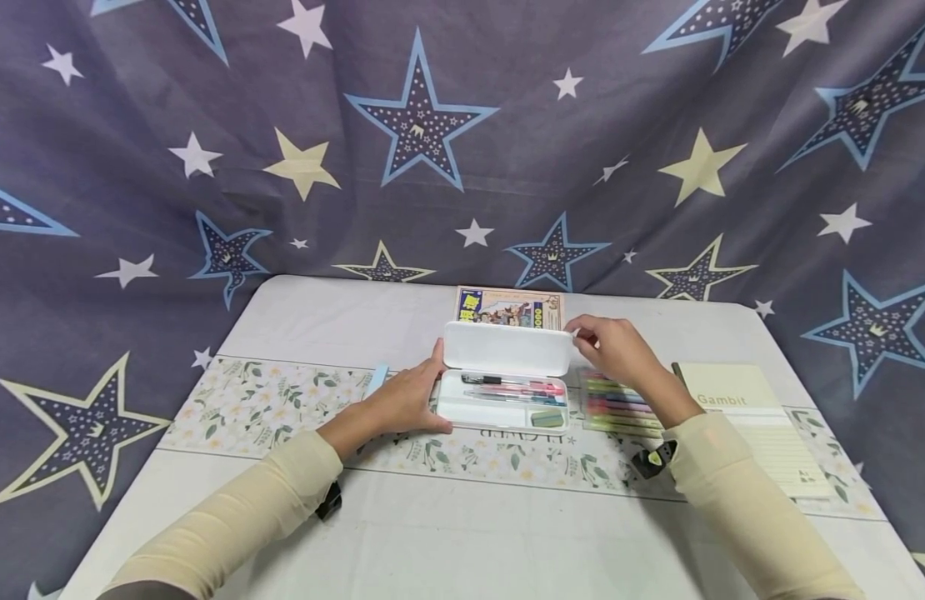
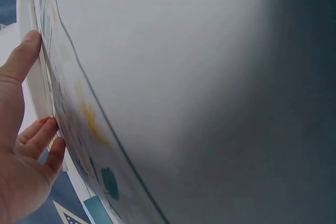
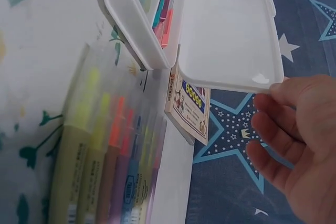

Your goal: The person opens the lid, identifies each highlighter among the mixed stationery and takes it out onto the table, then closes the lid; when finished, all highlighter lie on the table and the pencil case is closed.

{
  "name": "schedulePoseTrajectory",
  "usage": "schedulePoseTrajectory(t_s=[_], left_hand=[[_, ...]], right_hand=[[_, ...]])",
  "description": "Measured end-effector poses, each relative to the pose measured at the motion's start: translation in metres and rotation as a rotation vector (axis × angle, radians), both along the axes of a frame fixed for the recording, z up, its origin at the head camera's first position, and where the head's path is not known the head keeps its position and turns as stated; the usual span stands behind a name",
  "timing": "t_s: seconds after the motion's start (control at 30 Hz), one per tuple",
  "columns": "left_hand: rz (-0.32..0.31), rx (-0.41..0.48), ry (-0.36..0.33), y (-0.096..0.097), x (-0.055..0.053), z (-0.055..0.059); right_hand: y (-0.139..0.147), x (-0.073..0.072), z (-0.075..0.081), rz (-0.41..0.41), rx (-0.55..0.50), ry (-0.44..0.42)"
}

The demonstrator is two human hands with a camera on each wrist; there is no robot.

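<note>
A white pencil case (image 1: pixel 481 414) stands open on the table with its lid (image 1: pixel 507 350) raised. Several pens (image 1: pixel 507 387) lie in its long compartment, and a greenish eraser (image 1: pixel 547 418) sits in a small one at the front right. My left hand (image 1: pixel 404 398) holds the case's left end, thumb at the front corner and fingers towards the back. Between thumb and fingers, my right hand (image 3: pixel 310 135) pinches the lid's upper right corner. Below that hand lies a clear pack of coloured highlighters (image 3: pixel 113 166), just right of the case.
Behind the lid is a small illustrated book or box (image 1: pixel 511 307). A cream notebook (image 1: pixel 755 442) lies at the right, under the right forearm's far side. Some light-blue item (image 1: pixel 377 380) shows beyond the left hand. A star-patterned curtain (image 1: pixel 462 208) hangs behind the table (image 1: pixel 447 533).
</note>
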State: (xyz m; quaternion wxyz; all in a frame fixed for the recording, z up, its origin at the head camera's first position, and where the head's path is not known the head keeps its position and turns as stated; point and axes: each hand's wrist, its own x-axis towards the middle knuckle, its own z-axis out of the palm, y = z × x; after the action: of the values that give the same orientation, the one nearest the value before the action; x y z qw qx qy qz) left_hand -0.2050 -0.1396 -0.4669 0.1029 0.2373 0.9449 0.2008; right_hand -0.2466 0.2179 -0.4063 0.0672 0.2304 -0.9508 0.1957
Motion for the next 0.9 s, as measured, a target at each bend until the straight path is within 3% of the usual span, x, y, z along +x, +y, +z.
schedulePoseTrajectory(t_s=[0.5,0.77,0.9], left_hand=[[0.041,0.015,-0.008,-0.002,0.004,0.000],[-0.040,0.013,0.021,-0.006,0.002,-0.001],[-0.073,0.009,0.047,-0.007,0.001,-0.003]], right_hand=[[0.005,0.039,-0.004,0.100,-0.070,-0.068],[0.004,0.060,-0.017,0.214,0.021,-0.005],[0.000,0.065,-0.024,0.223,0.094,0.021]])
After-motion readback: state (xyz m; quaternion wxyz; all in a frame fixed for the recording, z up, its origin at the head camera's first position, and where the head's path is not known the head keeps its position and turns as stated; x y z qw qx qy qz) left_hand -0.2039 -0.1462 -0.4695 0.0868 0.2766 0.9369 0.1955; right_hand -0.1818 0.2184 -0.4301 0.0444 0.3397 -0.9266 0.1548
